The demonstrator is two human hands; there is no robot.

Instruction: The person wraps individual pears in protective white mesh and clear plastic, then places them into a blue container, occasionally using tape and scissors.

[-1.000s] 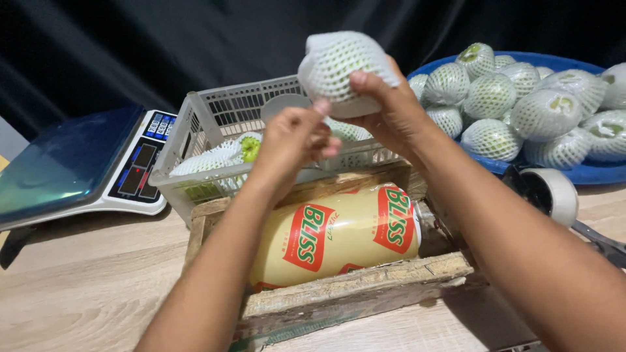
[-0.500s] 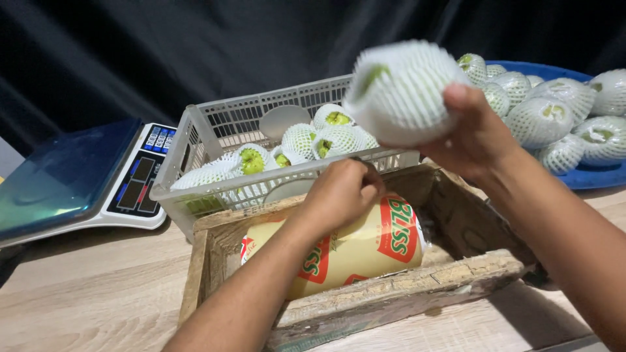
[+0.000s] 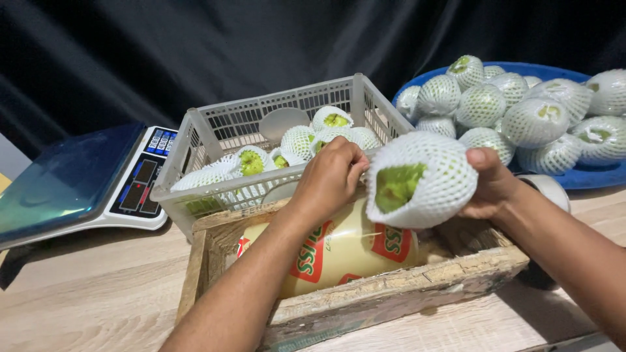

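Observation:
My right hand [image 3: 490, 186] grips a green fruit in a white foam net [image 3: 420, 179] and holds it above a wooden crate [image 3: 398, 296]. My left hand [image 3: 331, 177] pinches the net's open edge at the fruit's left side, fingers closed on the foam. A yellow roll with red and green labels [image 3: 339, 251] lies inside the crate under both hands. Behind the crate stands a grey plastic basket [image 3: 215, 127] with several netted fruits in it.
A blue tray [image 3: 587, 175] at the back right is piled with several netted fruits. A digital scale [image 3: 78, 179] sits at the left on the wooden table [image 3: 85, 303]. A roll of tape [image 3: 551, 189] lies by the crate's right side. A black curtain hangs behind.
My right hand has lowered the netted fruit from above the basket to just over the crate. My left hand has risen off the roll and taken the net's edge.

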